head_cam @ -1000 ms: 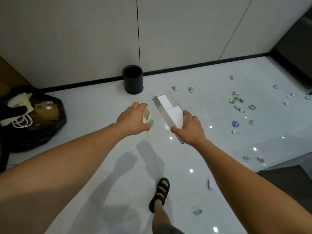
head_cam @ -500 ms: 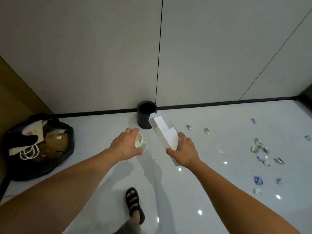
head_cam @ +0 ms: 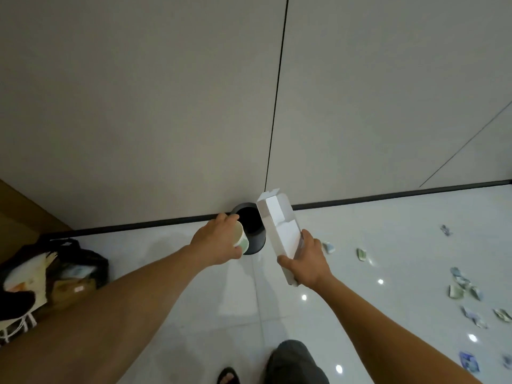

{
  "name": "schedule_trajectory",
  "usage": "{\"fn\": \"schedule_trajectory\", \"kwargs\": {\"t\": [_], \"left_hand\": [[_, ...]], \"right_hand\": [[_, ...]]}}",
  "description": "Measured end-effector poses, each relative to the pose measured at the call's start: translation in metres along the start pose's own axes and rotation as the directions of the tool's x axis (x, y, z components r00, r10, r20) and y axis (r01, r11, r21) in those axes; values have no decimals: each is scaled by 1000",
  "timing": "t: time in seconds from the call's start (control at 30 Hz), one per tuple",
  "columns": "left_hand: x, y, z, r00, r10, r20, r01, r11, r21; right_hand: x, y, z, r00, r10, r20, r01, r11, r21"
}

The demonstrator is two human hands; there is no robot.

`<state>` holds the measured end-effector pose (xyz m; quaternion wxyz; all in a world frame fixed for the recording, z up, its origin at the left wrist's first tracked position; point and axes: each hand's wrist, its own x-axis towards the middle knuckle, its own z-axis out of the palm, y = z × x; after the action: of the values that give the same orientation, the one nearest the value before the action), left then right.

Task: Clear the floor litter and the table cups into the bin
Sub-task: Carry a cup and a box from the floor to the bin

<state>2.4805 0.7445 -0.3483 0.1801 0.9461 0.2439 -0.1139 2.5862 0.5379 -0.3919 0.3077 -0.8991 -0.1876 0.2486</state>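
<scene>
A black cylindrical bin [head_cam: 250,236] stands on the white floor against the wall. My left hand [head_cam: 217,241] grips a white and green paper cup [head_cam: 241,239] just left of the bin's rim. My right hand [head_cam: 306,263] holds a long white box [head_cam: 279,230] by its lower end, tilted with its upper end over the bin's right side. Crumpled paper litter [head_cam: 460,284] lies scattered on the floor to the right.
A black rubbish bag [head_cam: 52,275] with paper and cardboard sits on the floor at the left. A wooden panel [head_cam: 19,214] rises behind it. My sandalled foot [head_cam: 228,376] and knee show at the bottom. More litter [head_cam: 361,253] lies near the bin.
I have stepped closer to the bin. Both hands moved forward with the cup and the box, which now reach the bin's rim.
</scene>
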Motion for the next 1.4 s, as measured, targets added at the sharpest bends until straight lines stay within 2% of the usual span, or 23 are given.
{"fn": "schedule_trajectory", "kwargs": {"t": [0.17, 0.27, 0.43, 0.53, 0.67, 0.77, 0.9, 1.07, 1.17, 1.3, 1.4], "left_hand": [[111, -4, -10, 999, 0, 45, 0, 1000, 2], [179, -11, -5, 996, -50, 70, 50, 999, 7], [287, -32, 26, 983, -97, 154, 95, 995, 20], [353, -52, 68, 984, -104, 147, 101, 994, 29], [441, -85, 156, 987, -43, 158, 26, 994, 107], [495, -112, 232, 982, -30, 188, 3, 990, 139], [522, -152, 313, 978, -9, 206, -17, 993, 121], [529, -191, 344, 990, -18, 141, 12, 999, 42], [542, -202, 340, 992, 37, 124, -43, 998, 47], [554, -208, 329, 995, 10, 96, -13, 999, 29], [551, -208, 325, 993, -16, 118, 15, 1000, 12]], "right_hand": [[110, -11, 3, 999, 20, 41, -20, 1000, 3], [183, -11, 9, 997, 14, 79, -16, 999, 31], [293, 6, 37, 983, 91, 157, -106, 991, 87], [355, 29, 72, 987, 130, 96, -139, 986, 91], [432, 69, 145, 986, 158, 45, -157, 987, -20], [481, 104, 203, 982, 190, 22, -190, 981, 41], [526, 144, 268, 978, 202, 46, -207, 965, 161], [552, 161, 323, 976, 195, 93, -213, 942, 258], [561, 159, 346, 978, 189, 91, -204, 957, 207], [562, 164, 354, 975, 188, 116, -199, 976, 84], [556, 170, 347, 964, 211, 162, -222, 974, 53]]}}
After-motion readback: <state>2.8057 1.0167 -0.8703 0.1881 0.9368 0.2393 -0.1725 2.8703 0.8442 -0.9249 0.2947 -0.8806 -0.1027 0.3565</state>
